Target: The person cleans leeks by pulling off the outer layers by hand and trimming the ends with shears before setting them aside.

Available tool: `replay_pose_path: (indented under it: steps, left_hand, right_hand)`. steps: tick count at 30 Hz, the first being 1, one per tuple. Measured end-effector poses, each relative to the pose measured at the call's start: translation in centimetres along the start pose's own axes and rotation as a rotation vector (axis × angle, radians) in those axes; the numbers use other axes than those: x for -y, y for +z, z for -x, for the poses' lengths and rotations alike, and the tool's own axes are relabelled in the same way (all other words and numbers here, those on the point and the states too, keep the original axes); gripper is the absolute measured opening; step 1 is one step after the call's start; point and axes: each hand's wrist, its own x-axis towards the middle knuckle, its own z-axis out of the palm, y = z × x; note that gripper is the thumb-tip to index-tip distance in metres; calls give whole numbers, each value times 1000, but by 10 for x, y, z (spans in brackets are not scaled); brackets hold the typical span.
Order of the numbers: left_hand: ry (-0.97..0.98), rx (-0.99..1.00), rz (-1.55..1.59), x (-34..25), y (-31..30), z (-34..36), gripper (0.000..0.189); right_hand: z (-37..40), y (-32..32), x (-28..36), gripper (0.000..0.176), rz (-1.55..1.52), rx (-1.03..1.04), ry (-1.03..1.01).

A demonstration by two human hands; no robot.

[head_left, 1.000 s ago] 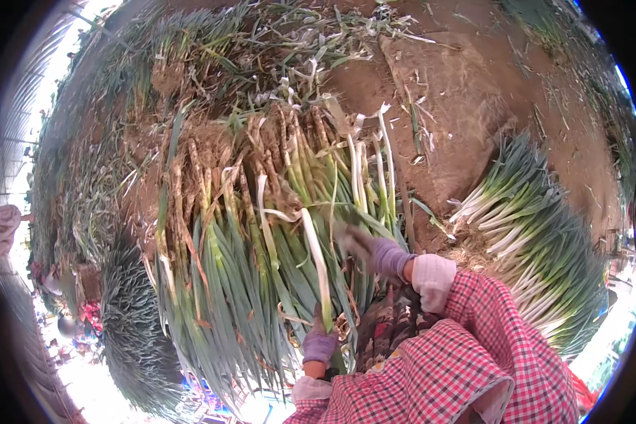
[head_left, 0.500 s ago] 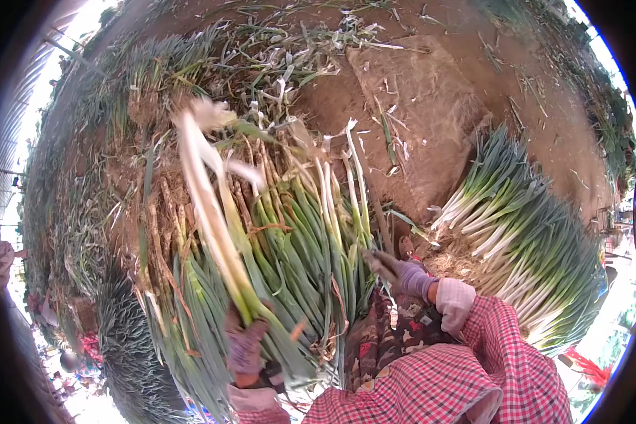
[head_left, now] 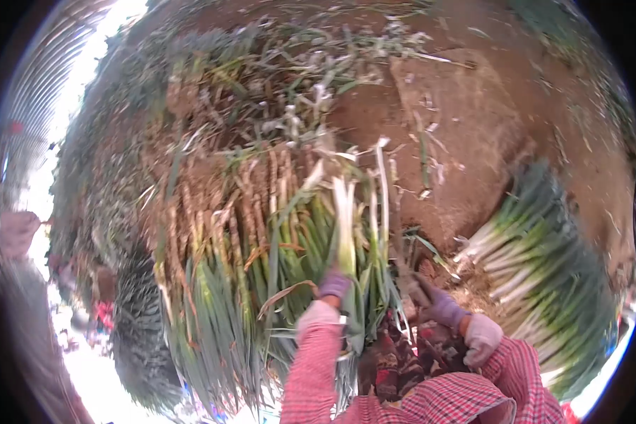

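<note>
My left hand (head_left: 334,284), in a purple glove, is closed around the green part of a leek (head_left: 344,226), whose peeled white end points away from me. It is over the right part of a wide row of leeks (head_left: 219,283) with brown, dirty stalks and long green leaves. Beside my lap, my right hand (head_left: 442,309), also gloved, has its fingers curled around something dark and thin that I cannot make out. One pale leek (head_left: 383,191) stands out at the right end of the row.
At right lies a neat pile of leeks (head_left: 537,275) with clean white stalks. Trimmed leaves and scraps (head_left: 311,92) cover the soil farther off, near a flat brown sheet (head_left: 459,106). More dark green leaves (head_left: 141,332) are heaped at left.
My left hand has swung right with the leek, from the middle of the row to its right part. The view has shifted, and my right hand stays near my lap.
</note>
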Motion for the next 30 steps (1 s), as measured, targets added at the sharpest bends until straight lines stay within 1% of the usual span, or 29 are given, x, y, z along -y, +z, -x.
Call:
replay_pose_path:
  steps: [2, 3, 4, 5, 6, 7, 8, 9, 10, 11, 12, 14, 15, 16, 18, 19, 20, 21, 22, 23, 24, 26, 27, 28, 29, 30]
  left_hand:
    - [-37, -130, -167, -34, 43, 26, 86]
    - [-108, -128, -179, -53, 48, 44, 89]
    - [-177, -115, -191, -64, 56, 56, 92]
    - [-167, -153, -152, -60, 71, 53, 92]
    - [-153, -191, -116, -54, 86, 53, 93]
    - [-9, -285, 104, -21, 129, 31, 76]
    - [-20, -303, 111, -13, 139, 41, 76]
    - [20, -384, -32, -5, 139, 54, 65]
    - [58, -460, -182, 2, 136, 67, 55]
    - [11, -571, 153, 0, 131, 88, 44]
    - [-36, -674, 492, -1, 125, 109, 35]
    - [-28, -823, 484, 25, 127, 128, 25]
    - [-133, -806, 632, 33, 113, 140, 22]
    - [-243, -779, 780, 40, 101, 157, 19]
    - [-216, -955, 791, 55, 59, 160, 18]
    - [-232, -946, 710, 59, 25, 159, 17]
    - [-245, -935, 625, 64, -12, 154, 18]
    - [-163, -1018, 405, 81, -33, 138, 19]
    - [-76, -1091, 191, 100, -45, 114, 20]
    - [-16, -1118, 98, 115, -55, 90, 22]
    - [46, -1139, 7, 125, -63, 69, 24]
    - [-50, -982, 16, 128, -81, 39, 37]
    - [-48, -975, 24, 131, -81, 24, 37]
    - [-150, -939, -58, 136, -76, 7, 45]
    - [-251, -899, -143, 131, -83, 2, 54]
    - [-252, -893, -139, 129, -91, 1, 54]
  right_hand:
    - [-12, -14, -14, 111, -24, -91, -155]
    - [-19, -15, -10, 111, -15, -56, -180]
    - [-22, -15, -5, 112, -58, 30, -192]
    - [-25, -14, 1, 113, -102, 113, -198]
    - [-29, -9, 11, 113, -97, 141, -208]
    - [-32, -1, 25, 112, 5, 339, -270]
    - [-36, 4, 38, 112, 110, 528, -333]
    - [-45, 2, 53, 112, 118, 534, -347]
    - [-58, -1, 71, 111, 215, 554, -322]
    - [-66, -1, 81, 110, 310, 576, -293]
    - [-98, 9, 32, 108, -29, 409, -342]
    - [-113, -13, 74, 107, -437, 138, -278]
    - [-124, -4, 57, 108, -463, 85, -336]
    - [-126, 11, 37, 108, -459, 96, -339]
    - [-122, 37, 7, 111, -78, 612, -401]
    - [-84, 21, 78, 114, 495, 716, -188]
    - [-93, 24, 68, 114, 490, 716, -193]
    - [-105, 21, 46, 111, 232, 584, -227]
    - [-110, 17, 43, 109, -16, 444, -254]
    - [-115, 6, 44, 107, 39, 204, -389]
    - [-117, 4, 42, 107, 46, 193, -381]
    - [-116, 4, 36, 111, 232, 448, -309]
    - [-111, 8, 44, 115, 299, 595, -174]
    - [-109, 5, 56, 115, 303, 596, -167]
    - [-109, 0, 71, 119, 248, 507, -136]
    - [-109, -2, 77, 123, 193, 417, -104]
